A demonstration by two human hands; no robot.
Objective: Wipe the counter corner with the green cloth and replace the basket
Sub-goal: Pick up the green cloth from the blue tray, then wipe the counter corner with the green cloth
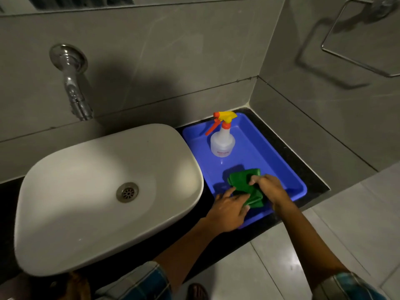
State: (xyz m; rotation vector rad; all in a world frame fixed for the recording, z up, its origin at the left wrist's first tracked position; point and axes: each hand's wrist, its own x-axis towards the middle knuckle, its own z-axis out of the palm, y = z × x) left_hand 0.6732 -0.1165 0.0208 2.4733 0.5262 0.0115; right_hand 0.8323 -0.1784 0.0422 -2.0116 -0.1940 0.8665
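Observation:
A blue shallow basket sits in the corner of the black counter, right of the sink. In its near part lies a folded green cloth. My left hand rests on the cloth's near-left end and over the basket's front rim. My right hand pinches the cloth's far-right part with its fingertips. Both hands are touching the cloth, which lies low in the basket.
A clear spray bottle with a yellow and orange trigger stands in the basket's far part. A white basin fills the counter's left, under a chrome tap. Grey tiled walls meet at the corner; a metal towel ring hangs at right.

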